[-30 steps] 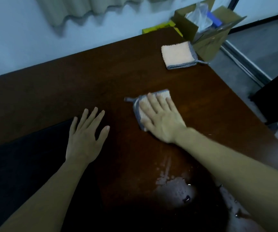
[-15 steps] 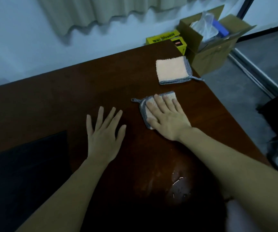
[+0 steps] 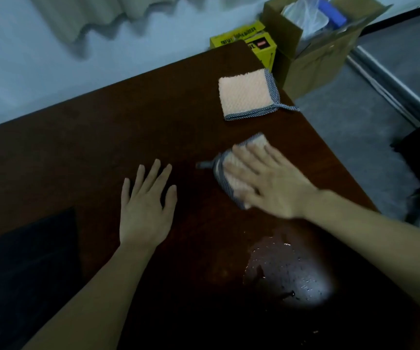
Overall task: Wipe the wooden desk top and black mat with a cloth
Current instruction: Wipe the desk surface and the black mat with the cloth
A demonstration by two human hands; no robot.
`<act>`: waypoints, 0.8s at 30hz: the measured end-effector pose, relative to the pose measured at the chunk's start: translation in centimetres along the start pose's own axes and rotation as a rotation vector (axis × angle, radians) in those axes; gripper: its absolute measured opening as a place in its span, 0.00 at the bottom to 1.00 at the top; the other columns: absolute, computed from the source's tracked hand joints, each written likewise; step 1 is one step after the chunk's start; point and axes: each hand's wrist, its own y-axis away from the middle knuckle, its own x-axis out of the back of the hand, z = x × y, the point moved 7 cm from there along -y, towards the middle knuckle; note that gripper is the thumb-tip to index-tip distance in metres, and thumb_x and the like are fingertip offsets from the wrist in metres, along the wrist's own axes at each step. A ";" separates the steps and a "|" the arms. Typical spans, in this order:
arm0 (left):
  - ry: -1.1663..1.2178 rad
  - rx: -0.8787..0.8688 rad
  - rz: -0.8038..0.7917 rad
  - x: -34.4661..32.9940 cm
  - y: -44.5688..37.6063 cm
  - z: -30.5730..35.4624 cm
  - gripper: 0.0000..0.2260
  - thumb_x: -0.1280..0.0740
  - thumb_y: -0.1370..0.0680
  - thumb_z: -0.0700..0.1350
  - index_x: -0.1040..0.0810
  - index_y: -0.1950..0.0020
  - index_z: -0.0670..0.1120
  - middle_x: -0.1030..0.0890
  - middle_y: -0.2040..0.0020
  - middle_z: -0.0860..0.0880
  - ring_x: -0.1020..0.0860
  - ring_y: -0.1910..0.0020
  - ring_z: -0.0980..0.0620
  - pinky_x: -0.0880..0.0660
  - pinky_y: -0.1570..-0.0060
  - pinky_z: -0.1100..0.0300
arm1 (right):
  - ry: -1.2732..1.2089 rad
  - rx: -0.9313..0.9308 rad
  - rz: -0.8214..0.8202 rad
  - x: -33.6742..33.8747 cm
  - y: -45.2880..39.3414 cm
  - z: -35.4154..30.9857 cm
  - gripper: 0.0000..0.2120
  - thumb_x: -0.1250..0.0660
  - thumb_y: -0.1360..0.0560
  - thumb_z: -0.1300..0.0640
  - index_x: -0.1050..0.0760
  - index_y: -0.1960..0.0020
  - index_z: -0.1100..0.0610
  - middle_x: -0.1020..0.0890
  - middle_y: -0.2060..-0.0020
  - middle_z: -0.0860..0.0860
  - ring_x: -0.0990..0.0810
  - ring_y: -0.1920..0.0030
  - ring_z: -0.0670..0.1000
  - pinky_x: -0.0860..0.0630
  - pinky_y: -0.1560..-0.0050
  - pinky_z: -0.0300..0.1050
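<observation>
My right hand [image 3: 272, 183] lies flat on a folded peach cloth [image 3: 226, 178] with a grey-blue hem and presses it onto the dark wooden desk top [image 3: 103, 137]; the hand is motion-blurred. Fingers spread, my left hand [image 3: 144, 208] rests palm down on the bare wood just left of the cloth. The black mat [image 3: 24, 271] covers the desk's near left part, beside my left forearm. A wet patch with droplets [image 3: 289, 274] shines on the wood under my right forearm.
A second folded peach cloth [image 3: 245, 94] lies near the desk's far right corner. Past that corner, on the floor, stand a yellow box [image 3: 254, 39] and an open cardboard box [image 3: 312, 49] with plastic inside. The desk's right edge runs diagonally along grey floor.
My right hand with the cloth has slid a little to the right along the desk. The view has shifted, so the mat now sits farther left of my left hand.
</observation>
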 end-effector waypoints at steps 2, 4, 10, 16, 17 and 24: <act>0.009 0.000 0.006 0.0 0.0 0.0 0.24 0.52 0.16 0.60 0.43 0.19 0.59 0.47 0.18 0.58 0.55 0.19 0.55 0.58 0.20 0.48 | -0.031 -0.111 0.012 0.9 -2.5 1.6 0.38 0.69 0.27 0.29 0.64 0.19 0.39 0.62 0.18 0.47 0.64 0.19 0.54 0.64 0.21 0.56; 0.006 -0.005 0.012 0.0 0.1 0.0 0.24 0.53 0.16 0.61 0.43 0.19 0.59 0.47 0.18 0.58 0.55 0.19 0.55 0.57 0.20 0.48 | -0.067 -0.182 0.027 1.0 -3.7 1.3 0.35 0.65 0.23 0.31 0.62 0.18 0.41 0.61 0.18 0.49 0.63 0.19 0.55 0.65 0.21 0.57; -0.001 -0.002 -0.011 -0.1 -0.1 -0.1 0.27 0.56 0.17 0.64 0.43 0.19 0.59 0.47 0.18 0.59 0.55 0.19 0.55 0.58 0.21 0.48 | -0.065 -0.121 0.144 -0.3 0.2 -4.4 0.33 0.58 0.19 0.38 0.48 0.17 0.49 0.47 0.18 0.57 0.50 0.19 0.62 0.54 0.21 0.63; 0.003 0.012 -0.003 0.1 0.0 0.0 0.29 0.58 0.19 0.65 0.44 0.19 0.60 0.49 0.19 0.60 0.57 0.19 0.57 0.58 0.20 0.49 | 0.007 0.170 0.052 -2.6 8.0 -5.5 0.31 0.53 0.17 0.34 0.51 0.17 0.44 0.51 0.17 0.53 0.55 0.18 0.58 0.55 0.22 0.60; -0.002 0.009 -0.004 0.1 0.1 0.1 0.28 0.58 0.19 0.66 0.44 0.19 0.60 0.49 0.19 0.60 0.57 0.19 0.57 0.58 0.20 0.48 | 0.027 0.194 0.029 -2.7 7.9 -4.3 0.31 0.53 0.17 0.33 0.52 0.17 0.43 0.52 0.17 0.52 0.55 0.18 0.57 0.55 0.22 0.59; -0.017 -0.002 -0.003 0.0 0.2 0.0 0.26 0.56 0.17 0.63 0.43 0.19 0.59 0.48 0.18 0.58 0.56 0.19 0.55 0.58 0.20 0.48 | -0.088 -0.334 0.038 -0.1 -0.1 4.3 0.35 0.66 0.23 0.31 0.64 0.19 0.41 0.62 0.18 0.50 0.63 0.19 0.56 0.64 0.21 0.57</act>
